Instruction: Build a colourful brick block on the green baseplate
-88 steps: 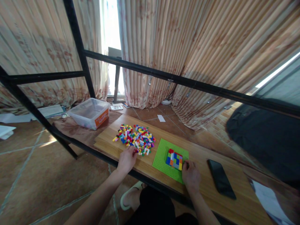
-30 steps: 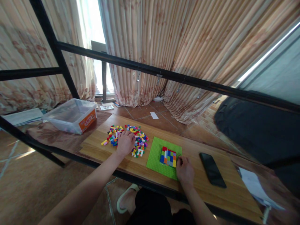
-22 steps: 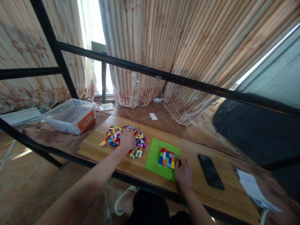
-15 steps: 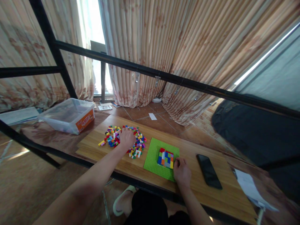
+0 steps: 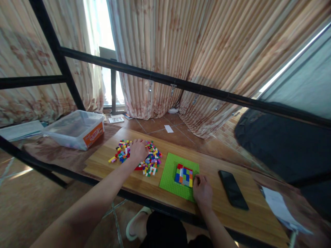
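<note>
My left hand [image 5: 139, 150] reaches down into a pile of small coloured toy bricks [image 5: 155, 156], its fingers apart and bent among them. The fingertips are partly hidden. On a green baseplate [image 5: 169, 172] stands a low block of bricks [image 5: 184, 175] in red, blue, yellow, grey, orange and green. My right hand [image 5: 203, 190] rests at the right edge of the baseplate, beside the block. Its fingers are curled together near the block's right side; whatever they hold, if anything, is hidden.
The wooden board [image 5: 212, 210] also carries a black phone [image 5: 233, 189] to the right. A clear plastic box [image 5: 74, 129] with an orange label stands at the left. Papers [image 5: 281, 206] lie at the right. A black metal bar [image 5: 155, 75] crosses beyond the board.
My left hand has shifted slightly left within the brick pile, and a red piece now shows below it. My right hand stays by the block.
</note>
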`<state>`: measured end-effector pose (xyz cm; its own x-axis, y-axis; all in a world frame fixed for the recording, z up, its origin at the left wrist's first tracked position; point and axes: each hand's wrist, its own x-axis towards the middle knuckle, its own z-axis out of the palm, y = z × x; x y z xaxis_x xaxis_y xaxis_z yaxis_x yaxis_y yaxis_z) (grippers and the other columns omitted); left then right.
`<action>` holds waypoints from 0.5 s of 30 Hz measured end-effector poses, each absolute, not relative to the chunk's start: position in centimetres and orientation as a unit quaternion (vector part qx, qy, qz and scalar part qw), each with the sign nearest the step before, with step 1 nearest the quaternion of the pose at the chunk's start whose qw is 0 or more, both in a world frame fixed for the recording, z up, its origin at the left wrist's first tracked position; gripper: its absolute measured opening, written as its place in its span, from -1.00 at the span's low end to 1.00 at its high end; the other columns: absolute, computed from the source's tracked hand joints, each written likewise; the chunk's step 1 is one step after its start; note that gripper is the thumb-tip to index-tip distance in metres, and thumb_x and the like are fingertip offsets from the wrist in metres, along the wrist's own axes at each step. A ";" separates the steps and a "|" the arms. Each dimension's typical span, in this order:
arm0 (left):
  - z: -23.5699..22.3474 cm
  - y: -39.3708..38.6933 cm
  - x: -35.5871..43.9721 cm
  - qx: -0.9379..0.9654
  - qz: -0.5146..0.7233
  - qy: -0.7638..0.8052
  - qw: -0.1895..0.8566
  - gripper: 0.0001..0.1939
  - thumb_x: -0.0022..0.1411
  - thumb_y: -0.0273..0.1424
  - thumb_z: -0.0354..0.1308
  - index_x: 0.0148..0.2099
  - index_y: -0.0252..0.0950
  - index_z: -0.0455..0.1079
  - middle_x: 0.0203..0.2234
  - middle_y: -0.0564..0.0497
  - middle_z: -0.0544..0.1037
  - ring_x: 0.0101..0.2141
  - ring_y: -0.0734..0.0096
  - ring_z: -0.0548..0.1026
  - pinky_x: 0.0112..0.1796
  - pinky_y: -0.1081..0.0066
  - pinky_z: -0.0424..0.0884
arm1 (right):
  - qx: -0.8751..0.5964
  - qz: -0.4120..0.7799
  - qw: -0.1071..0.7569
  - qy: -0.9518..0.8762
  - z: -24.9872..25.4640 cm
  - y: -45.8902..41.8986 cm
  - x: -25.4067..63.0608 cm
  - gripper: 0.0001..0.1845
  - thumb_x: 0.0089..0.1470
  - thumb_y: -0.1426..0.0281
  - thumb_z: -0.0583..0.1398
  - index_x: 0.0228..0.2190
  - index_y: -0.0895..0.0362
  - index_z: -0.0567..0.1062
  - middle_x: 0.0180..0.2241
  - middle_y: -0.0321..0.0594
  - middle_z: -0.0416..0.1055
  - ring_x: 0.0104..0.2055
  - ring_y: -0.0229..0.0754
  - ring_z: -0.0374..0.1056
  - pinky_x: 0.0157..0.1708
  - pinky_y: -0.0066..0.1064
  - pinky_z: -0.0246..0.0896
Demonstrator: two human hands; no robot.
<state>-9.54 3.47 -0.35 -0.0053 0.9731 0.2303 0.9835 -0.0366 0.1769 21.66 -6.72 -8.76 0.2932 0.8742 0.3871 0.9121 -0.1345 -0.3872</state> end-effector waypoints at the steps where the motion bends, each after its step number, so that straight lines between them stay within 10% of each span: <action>1: -0.3 4.3 -9.3 -0.721 -0.145 -0.677 0.013 -0.67 0.29 -0.37 -0.04 -0.04 -0.31 0.48 -0.06 -0.19 0.51 0.01 0.04 0.38 0.01 0.10 0.25 | -0.750 -0.034 0.287 -0.594 -8.8 -6.7 21.7 -0.69 0.17 0.36 0.00 -0.30 0.20 0.51 -0.29 -0.08 0.41 -0.33 -0.15 0.30 -0.36 -0.38 0.05; 6: -1.3 8.8 -7.3 -0.787 -0.121 -0.604 -0.025 -0.62 0.26 -0.31 0.05 0.09 -0.25 0.40 0.14 -0.13 0.40 0.12 0.13 0.32 0.07 0.20 0.22 | -0.747 -0.034 0.290 -0.598 -9.0 -6.7 21.8 -0.69 0.18 0.35 -0.02 -0.30 0.18 0.50 -0.28 -0.09 0.41 -0.32 -0.14 0.31 -0.36 -0.38 0.07; 15: -2.9 8.6 -6.7 -0.803 -0.079 -0.590 -0.036 -0.65 0.29 -0.27 0.00 -0.05 -0.33 0.49 -0.08 -0.25 0.54 -0.04 0.06 0.47 0.00 0.11 0.27 | -0.745 -0.035 0.288 -0.600 -9.0 -6.7 21.8 -0.70 0.18 0.35 -0.02 -0.31 0.16 0.49 -0.28 -0.10 0.41 -0.30 -0.13 0.33 -0.32 -0.37 0.10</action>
<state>-6.71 8.60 -2.94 0.2922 0.9526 0.0853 0.9412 -0.3022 0.1513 21.85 -6.72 -9.02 0.2770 0.8744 0.3983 0.9152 -0.1138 -0.3866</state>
